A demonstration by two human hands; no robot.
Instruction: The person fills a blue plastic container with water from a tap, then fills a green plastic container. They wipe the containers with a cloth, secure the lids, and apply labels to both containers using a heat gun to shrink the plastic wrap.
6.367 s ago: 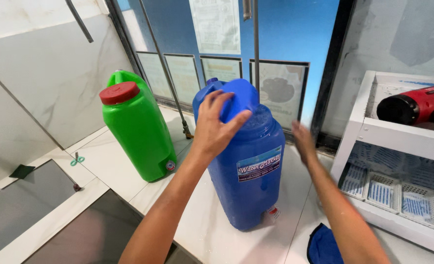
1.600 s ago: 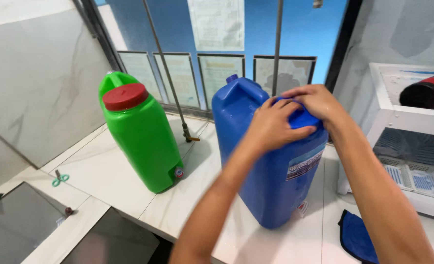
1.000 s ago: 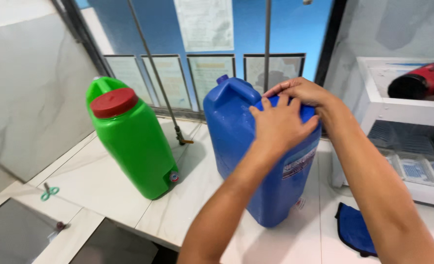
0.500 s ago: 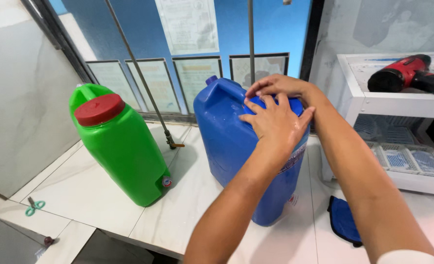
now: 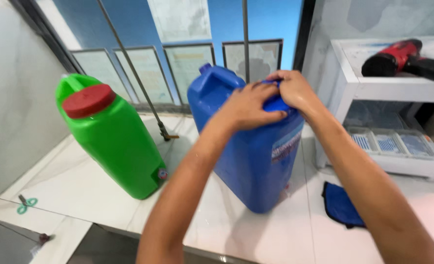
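Both hands close over the blue screw cap [image 5: 277, 103] atop the tall blue plastic jerrycan [image 5: 249, 146]: left hand [image 5: 249, 105] curled on its near side, right hand [image 5: 293, 88] gripping from behind. A firm, level grip while bracing the can would likely serve best. It stands upright on the white marble surface [image 5: 80, 190], long axis vertical, cap upward, beside a green jerrycan with a red lid [image 5: 112, 137].
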